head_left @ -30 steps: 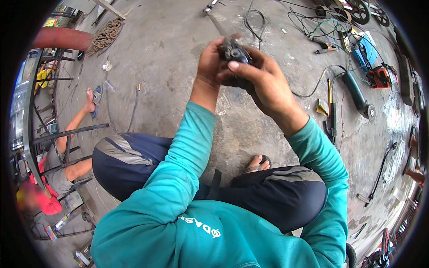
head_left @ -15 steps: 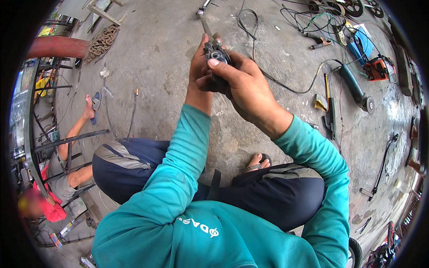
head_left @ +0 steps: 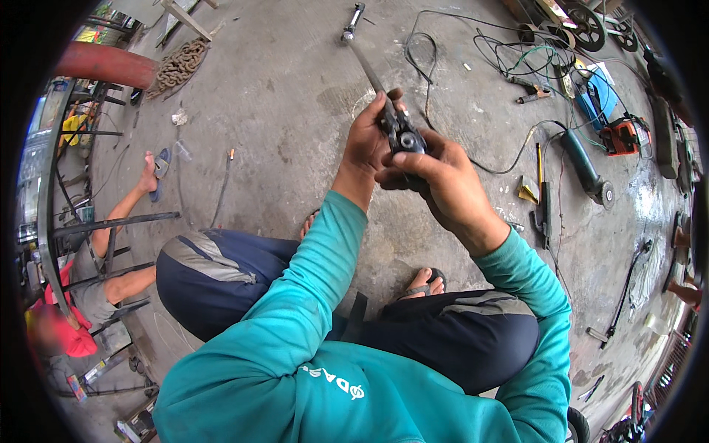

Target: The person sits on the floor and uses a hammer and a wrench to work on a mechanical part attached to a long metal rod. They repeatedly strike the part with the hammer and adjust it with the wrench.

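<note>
My left hand (head_left: 365,144) wraps round a dark, greasy metal fitting (head_left: 405,140) with a round socket on its face. My right hand (head_left: 449,188) grips the fitting from the right, thumb across its lower part. A long grey rod (head_left: 366,68) runs up and away from the fitting to a jointed metal end piece (head_left: 353,26) at the top of the view. Where the fingers curl underneath, the fitting is hidden.
A chain pile (head_left: 179,68) and red pipe (head_left: 103,71) lie upper left, beside a black metal frame (head_left: 118,214) and a co-worker in red (head_left: 74,332). An angle grinder (head_left: 587,166), cables, clamp (head_left: 532,88) and orange-black machine (head_left: 624,134) are on the right.
Both hands have come down and somewhat right with the fitting since half a second ago. The fitting is turned, and more of the rod shows above my fingers.
</note>
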The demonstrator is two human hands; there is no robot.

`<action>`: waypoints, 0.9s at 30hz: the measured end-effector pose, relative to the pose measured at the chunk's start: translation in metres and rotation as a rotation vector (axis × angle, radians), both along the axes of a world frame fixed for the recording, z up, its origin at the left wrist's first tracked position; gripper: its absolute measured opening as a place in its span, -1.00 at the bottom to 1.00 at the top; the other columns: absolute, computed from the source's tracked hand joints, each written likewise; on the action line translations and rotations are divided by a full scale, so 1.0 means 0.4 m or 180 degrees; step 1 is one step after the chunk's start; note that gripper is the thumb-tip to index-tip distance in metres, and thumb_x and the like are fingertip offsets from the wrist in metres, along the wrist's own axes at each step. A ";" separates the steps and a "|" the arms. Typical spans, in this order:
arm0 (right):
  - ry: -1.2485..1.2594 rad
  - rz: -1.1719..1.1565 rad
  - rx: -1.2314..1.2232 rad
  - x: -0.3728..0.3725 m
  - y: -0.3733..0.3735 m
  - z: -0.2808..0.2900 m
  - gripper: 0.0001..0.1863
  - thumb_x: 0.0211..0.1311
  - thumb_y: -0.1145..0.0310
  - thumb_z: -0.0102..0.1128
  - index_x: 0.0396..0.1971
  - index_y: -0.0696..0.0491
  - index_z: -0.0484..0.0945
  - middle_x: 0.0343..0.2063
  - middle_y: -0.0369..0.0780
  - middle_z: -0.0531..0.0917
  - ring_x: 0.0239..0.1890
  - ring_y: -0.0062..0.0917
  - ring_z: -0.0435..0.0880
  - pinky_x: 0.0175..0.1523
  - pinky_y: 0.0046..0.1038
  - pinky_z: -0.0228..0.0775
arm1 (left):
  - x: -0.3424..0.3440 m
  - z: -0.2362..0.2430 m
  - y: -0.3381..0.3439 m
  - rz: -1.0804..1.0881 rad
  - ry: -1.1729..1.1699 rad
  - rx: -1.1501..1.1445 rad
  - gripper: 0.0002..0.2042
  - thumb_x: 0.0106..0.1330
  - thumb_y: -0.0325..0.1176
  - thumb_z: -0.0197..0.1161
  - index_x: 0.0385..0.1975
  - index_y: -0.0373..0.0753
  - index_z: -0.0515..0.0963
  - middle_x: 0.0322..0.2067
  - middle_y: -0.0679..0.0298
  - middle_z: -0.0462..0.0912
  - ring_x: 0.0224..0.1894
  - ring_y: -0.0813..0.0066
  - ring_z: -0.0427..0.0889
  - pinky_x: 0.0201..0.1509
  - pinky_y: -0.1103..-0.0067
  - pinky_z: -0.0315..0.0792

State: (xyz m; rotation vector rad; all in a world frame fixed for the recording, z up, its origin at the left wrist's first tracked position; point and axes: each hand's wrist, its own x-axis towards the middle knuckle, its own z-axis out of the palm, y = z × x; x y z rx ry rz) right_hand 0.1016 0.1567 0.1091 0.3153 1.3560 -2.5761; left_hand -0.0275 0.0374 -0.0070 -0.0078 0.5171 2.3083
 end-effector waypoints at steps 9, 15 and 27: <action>-0.0685 0.0172 0.0284 0.093 0.008 -0.178 -0.52 0.18 0.58 0.22 0.10 0.34 0.34 -0.20 -0.10 0.62 -0.19 -0.30 0.75 0.02 -0.31 0.64 | 0.054 -0.131 -0.026 -0.0424 0.0405 -0.0643 -0.70 0.42 -0.12 0.22 -0.09 -0.22 0.52 -0.38 0.19 0.64 -0.29 0.31 0.61 -0.11 0.40 0.55; -0.0600 0.0142 0.0272 0.113 -0.006 -0.218 -0.48 0.21 0.56 0.22 0.16 0.33 0.31 -0.18 -0.08 0.62 -0.19 -0.32 0.75 0.03 -0.30 0.64 | 0.071 -0.139 -0.032 -0.0394 0.0573 -0.0916 -0.76 0.45 -0.13 0.20 -0.18 -0.20 0.53 -0.40 0.19 0.65 -0.30 0.36 0.59 -0.13 0.45 0.49; -0.0567 -0.0024 0.0328 0.124 -0.013 -0.283 -0.46 0.24 0.43 0.31 0.13 0.35 0.34 -0.34 -0.14 0.65 -0.35 -0.44 0.72 -0.18 -0.42 0.58 | 0.087 -0.144 -0.027 -0.0459 0.0460 -0.1173 -0.78 0.46 -0.17 0.20 -0.25 -0.22 0.53 -0.40 0.19 0.65 -0.30 0.39 0.61 -0.13 0.48 0.48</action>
